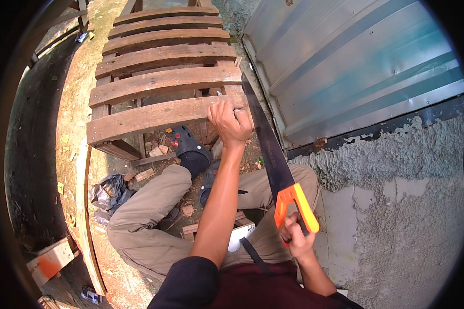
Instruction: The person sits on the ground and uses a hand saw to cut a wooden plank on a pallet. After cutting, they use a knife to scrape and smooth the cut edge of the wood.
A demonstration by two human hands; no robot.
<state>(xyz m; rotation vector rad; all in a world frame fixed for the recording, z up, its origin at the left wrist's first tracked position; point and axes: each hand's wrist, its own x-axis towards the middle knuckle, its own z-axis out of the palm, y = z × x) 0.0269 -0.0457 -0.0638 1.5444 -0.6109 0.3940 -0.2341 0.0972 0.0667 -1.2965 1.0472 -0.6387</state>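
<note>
A slatted wooden frame of brown boards stretches away in front of me. My left hand is closed on the right part of its nearest slat, knuckles up. In my right hand is the orange and yellow handle of a handsaw, fingers wrapped through the grip. Its long dark blade slants up and away, past the right ends of the nearest slats. Blade and slat end overlap in view; whether the teeth touch the wood I cannot tell.
A corrugated metal sheet and a rough grey wall close in the right side. My bent legs and dark clogs are below the frame. Wood offcuts, a dark plastic bag and a long plank lie at left.
</note>
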